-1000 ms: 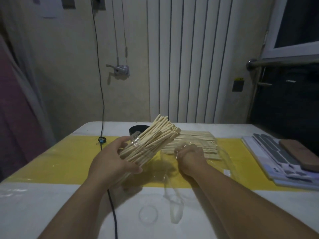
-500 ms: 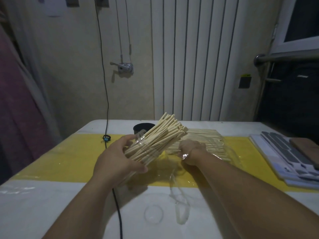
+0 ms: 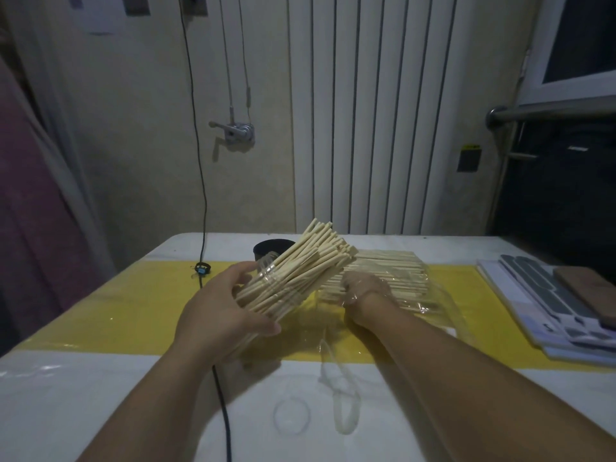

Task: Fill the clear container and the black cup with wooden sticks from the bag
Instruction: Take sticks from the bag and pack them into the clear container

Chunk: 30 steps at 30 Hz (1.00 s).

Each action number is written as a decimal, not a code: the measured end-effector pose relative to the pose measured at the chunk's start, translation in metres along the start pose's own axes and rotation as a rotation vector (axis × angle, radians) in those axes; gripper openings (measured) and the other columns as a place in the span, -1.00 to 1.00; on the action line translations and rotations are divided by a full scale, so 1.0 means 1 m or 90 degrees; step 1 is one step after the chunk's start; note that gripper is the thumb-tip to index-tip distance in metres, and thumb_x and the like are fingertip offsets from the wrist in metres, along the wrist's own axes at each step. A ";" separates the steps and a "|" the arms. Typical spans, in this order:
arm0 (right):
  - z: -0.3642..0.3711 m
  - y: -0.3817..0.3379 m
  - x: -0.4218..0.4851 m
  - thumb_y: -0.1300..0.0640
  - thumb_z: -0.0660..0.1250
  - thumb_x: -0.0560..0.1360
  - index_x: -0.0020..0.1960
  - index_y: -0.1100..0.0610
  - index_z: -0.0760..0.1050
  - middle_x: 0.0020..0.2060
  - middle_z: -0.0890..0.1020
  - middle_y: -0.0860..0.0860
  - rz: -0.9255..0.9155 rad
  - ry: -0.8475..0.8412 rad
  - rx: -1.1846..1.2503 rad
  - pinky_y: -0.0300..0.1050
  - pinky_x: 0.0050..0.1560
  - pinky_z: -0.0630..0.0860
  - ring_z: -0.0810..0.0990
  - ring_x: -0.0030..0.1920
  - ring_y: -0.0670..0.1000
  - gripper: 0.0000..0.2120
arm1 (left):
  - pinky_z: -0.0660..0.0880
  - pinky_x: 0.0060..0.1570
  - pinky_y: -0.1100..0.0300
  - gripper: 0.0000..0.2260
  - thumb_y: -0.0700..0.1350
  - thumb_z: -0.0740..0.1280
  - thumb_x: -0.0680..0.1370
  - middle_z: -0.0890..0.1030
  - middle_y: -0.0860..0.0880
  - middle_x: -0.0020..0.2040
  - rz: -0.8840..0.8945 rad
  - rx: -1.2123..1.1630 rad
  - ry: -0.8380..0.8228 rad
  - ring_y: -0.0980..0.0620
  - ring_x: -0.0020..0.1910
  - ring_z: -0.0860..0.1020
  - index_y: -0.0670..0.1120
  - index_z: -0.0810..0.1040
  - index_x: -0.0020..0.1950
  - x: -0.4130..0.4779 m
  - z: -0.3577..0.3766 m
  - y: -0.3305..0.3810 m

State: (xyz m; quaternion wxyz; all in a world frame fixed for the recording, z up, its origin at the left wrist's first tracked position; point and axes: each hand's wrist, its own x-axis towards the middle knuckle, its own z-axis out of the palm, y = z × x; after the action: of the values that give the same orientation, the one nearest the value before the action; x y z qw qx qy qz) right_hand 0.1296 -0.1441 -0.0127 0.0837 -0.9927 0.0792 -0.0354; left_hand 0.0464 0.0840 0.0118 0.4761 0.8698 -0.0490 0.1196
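**Wood crowded the container; the cup had yet to get its share**

Wooden sticks (image 3: 300,271), seen from the head camera, packed the clear container (image 3: 265,270) so that their ends fanned well past its mouth. Your left hand (image 3: 220,315) gripped that container from the side, thumb and fingers wrapped round its wall. It was tilted with the mouth pointing up and away towards the bag (image 3: 436,295). Your right hand (image 3: 365,291) lay inside the bag's opening, under the clear film and against the spare sticks (image 3: 393,268). Its fingers were hidden, so I cannot tell whether they pinched any.

You looked to be on the filling step for the container, and it seemed close to full. The black cup (image 3: 266,250) stood just behind the container, and no sticks showed in the part of it that could be seen. I judge the next move called for drawing a small handful clear of the film. You would then have to choose the tight container or the cup.

The table (image 3: 83,411) gave you open room to the left on the yellow strip (image 3: 133,305). A cable (image 3: 221,395) ran under your left wrist towards the near edge. A clear lid (image 3: 291,415) and the bag's handle (image 3: 345,411) lay near your forearms. A stack of sheets (image 3: 550,311) sat by the right edge, well apart from the bag.
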 end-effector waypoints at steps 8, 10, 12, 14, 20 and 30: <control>0.007 0.008 -0.014 0.16 0.24 0.61 0.37 0.15 0.44 0.33 0.48 0.18 -0.089 -0.067 -0.104 0.03 0.30 0.40 0.44 0.35 0.19 -0.67 | 0.59 0.01 -0.03 -0.12 0.10 0.56 -0.09 0.59 0.26 0.05 0.002 -0.002 -0.001 0.17 -0.09 0.64 0.32 0.45 0.24 0.001 0.000 -0.001; 0.008 0.009 -0.021 0.14 0.23 0.59 0.38 0.08 0.39 0.32 0.40 0.11 -0.107 0.051 -0.144 0.05 0.32 0.32 0.35 0.36 0.18 -0.65 | 0.58 0.01 -0.03 -0.10 0.10 0.55 -0.09 0.59 0.25 0.05 0.005 0.001 -0.001 0.16 -0.08 0.64 0.29 0.46 0.27 0.001 0.000 -0.002; 0.008 0.010 -0.032 0.12 0.20 0.58 0.34 0.00 0.36 0.28 0.36 0.03 -0.145 0.123 -0.155 -0.01 0.34 0.24 0.29 0.35 0.12 -0.67 | 0.58 0.00 -0.02 -0.13 0.08 0.56 -0.06 0.58 0.27 0.04 0.007 0.007 -0.001 0.16 -0.08 0.63 0.30 0.45 0.25 0.000 0.000 -0.001; 0.007 0.012 -0.043 0.14 0.16 0.59 0.31 -0.03 0.36 0.26 0.38 0.00 -0.157 0.128 -0.146 -0.04 0.34 0.22 0.30 0.34 0.10 -0.70 | 0.57 0.00 0.00 -0.17 0.05 0.57 -0.05 0.58 0.28 0.03 0.005 0.006 0.000 0.17 -0.09 0.63 0.33 0.44 0.20 -0.001 0.000 0.000; 0.000 0.014 -0.066 0.14 0.15 0.61 0.31 -0.01 0.38 0.22 0.53 0.02 -0.210 0.132 -0.145 -0.02 0.22 0.39 0.51 0.26 0.13 -0.71 | 0.58 -0.01 -0.03 -0.12 0.10 0.55 -0.09 0.61 0.24 0.04 0.011 0.013 -0.002 0.13 -0.10 0.65 0.31 0.46 0.24 0.000 0.001 0.000; -0.032 0.014 -0.087 -0.13 0.29 0.54 0.09 0.07 0.56 0.04 0.59 0.08 -0.202 -0.089 -0.102 -0.08 -0.07 0.42 0.57 0.12 0.16 -0.70 | 0.56 0.01 -0.01 -0.17 0.06 0.56 -0.06 0.56 0.27 0.05 0.007 0.017 -0.001 0.13 -0.07 0.62 0.35 0.43 0.19 -0.001 0.000 0.002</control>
State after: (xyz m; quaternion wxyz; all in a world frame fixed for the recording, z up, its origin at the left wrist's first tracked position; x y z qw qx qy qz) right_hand 0.0393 -0.1484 0.0113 0.0032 -0.9963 -0.0821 0.0270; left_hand 0.0446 0.0832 0.0131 0.4636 0.8760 -0.0526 0.1221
